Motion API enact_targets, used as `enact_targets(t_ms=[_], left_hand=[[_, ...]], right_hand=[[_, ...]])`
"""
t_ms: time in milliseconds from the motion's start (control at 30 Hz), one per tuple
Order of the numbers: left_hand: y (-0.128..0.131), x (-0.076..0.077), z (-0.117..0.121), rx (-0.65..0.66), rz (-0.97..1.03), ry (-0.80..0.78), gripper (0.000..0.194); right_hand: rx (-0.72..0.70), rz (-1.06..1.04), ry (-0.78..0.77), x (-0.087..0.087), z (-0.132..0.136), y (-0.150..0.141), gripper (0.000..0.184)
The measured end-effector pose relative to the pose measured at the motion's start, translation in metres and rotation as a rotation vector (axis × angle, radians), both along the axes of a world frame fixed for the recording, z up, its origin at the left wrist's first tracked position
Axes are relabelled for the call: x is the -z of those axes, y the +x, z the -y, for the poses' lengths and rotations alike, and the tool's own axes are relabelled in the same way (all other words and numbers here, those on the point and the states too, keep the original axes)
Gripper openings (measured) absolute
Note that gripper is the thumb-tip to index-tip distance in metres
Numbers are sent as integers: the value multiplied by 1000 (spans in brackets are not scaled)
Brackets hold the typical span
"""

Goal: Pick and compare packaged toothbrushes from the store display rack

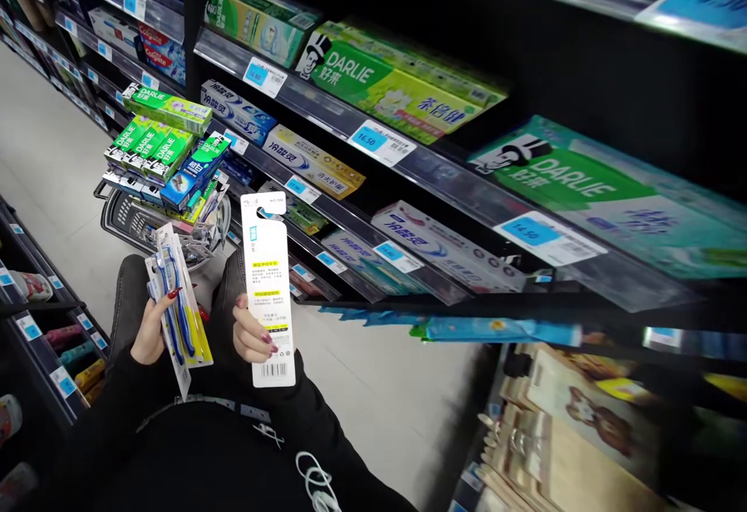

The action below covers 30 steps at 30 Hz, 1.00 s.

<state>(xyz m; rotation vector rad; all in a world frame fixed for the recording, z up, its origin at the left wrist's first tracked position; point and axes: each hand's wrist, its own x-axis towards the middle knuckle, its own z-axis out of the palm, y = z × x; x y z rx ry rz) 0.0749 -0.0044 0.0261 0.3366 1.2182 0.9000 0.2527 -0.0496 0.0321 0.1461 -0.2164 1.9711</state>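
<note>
My left hand (152, 331) is closed around packaged toothbrushes (175, 294), blue handles showing through clear plastic on yellow and white cards. In my right hand (250, 333) is another toothbrush pack (269, 278), held upright with the printed white back of its card towards me. Fingers wrap over the left edge of that card; whatever is on its far side is hidden. Beyond my knees stands a grey shopping basket (125, 216). Green Darlie toothpaste boxes (155, 142) and a blue toothpaste box (192, 177) are piled on it, with more clear packs near its front.
Shelves with toothpaste boxes (402, 84) and price tags (382, 142) run along the right. Another low shelf (52, 325) stands at the left. Pale floor (355, 387) shows between. At lower right are wooden boards (572, 450). A white cable (315, 481) hangs at my front.
</note>
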Motion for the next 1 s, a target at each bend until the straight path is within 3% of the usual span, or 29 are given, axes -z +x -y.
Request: enact_targets(t_ms=[133,267,633,833,1000], left_hand=[[1,-1,0,13,6,8,40],[3,-3,1,18,13,12,41],[3,3,1,14,-23,12,41],[1,0,-1,20,-44,-1,41],[0,0,-2,18,-36,5,40]], right_hand=[[-69,-62,29,9,3,-2,26],[-71,20,-84,8,5,-1,22],[138,-12,-185,-42,-26,8,22],[169,35,-282,-58,-32,12,23],[167,47,-212,-59,-33,12,19]])
